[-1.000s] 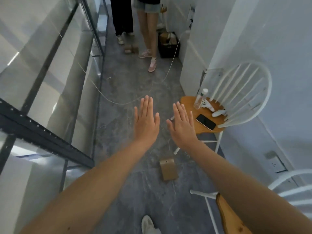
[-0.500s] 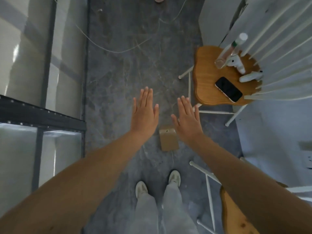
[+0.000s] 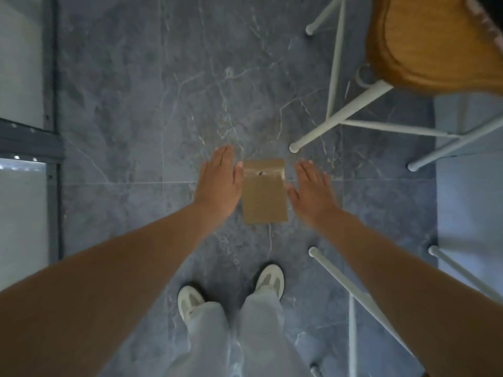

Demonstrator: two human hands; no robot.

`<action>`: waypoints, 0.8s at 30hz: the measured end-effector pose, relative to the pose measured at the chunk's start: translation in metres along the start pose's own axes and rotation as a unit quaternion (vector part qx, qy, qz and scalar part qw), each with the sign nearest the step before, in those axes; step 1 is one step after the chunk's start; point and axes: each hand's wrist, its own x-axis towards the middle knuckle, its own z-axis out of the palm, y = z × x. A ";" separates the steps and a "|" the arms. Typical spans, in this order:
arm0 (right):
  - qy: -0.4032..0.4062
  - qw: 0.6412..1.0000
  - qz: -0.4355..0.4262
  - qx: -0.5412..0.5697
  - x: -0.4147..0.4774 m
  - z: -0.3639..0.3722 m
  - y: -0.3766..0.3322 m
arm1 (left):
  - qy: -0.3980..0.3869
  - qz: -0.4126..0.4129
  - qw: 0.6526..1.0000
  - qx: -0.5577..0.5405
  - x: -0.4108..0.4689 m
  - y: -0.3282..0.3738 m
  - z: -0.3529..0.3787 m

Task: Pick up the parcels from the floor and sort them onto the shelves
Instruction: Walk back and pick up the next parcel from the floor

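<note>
- Grey marble-like floor (image 3: 136,77) with pale veins fills most of the view, which looks straight down.
- On the left edge stands a shelf (image 3: 30,137) with a dark metal frame and pale, shiny panels.
- Two bare forearms reach from the lower corners toward the middle of the floor.
- At the top right is a chair (image 3: 435,42) with a wooden seat and white legs. One leg's foot stands on the floor near the upper right corner of the parcel.
- The person's legs in light trousers (image 3: 245,336) are at the bottom centre.
- More white chair legs (image 3: 353,292) cross the lower right, partly under the right forearm.
- One flat brown parcel (image 3: 264,197) lies on the floor in front of the feet and between the two hands. Clear tape shines across its upper part, and a small dark mark is there.
- The left hand (image 3: 217,183) is just beside the parcel's left edge, palm down, with straight fingers pressed together. Its thumb overlaps the parcel's upper left corner; I cannot tell if it touches.
- The right hand (image 3: 313,191) is just beside the right edge, palm down, with straight fingers close together and the thumb stretched toward the parcel. It grips nothing.
- Two pale shoes (image 3: 270,278) stand apart on the floor, below the parcel.
</note>
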 end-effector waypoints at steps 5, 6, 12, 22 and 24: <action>0.027 0.986 0.064 0.151 0.066 0.084 0.016 | -0.013 -0.072 0.992 -0.101 0.030 -0.054 0.106; 0.028 0.980 0.073 0.183 0.079 0.098 0.018 | -0.010 -0.080 0.990 -0.113 0.039 -0.064 0.124; 0.056 0.903 0.155 0.397 0.124 0.139 0.024 | 0.003 -0.256 0.900 -0.352 0.073 -0.078 0.188; -0.067 0.854 0.154 0.493 0.084 0.109 -0.018 | 0.017 -0.392 0.728 -0.562 0.029 -0.093 0.160; -0.082 0.853 0.143 0.495 0.070 0.085 -0.041 | 0.030 -0.395 0.729 -0.559 0.012 -0.082 0.117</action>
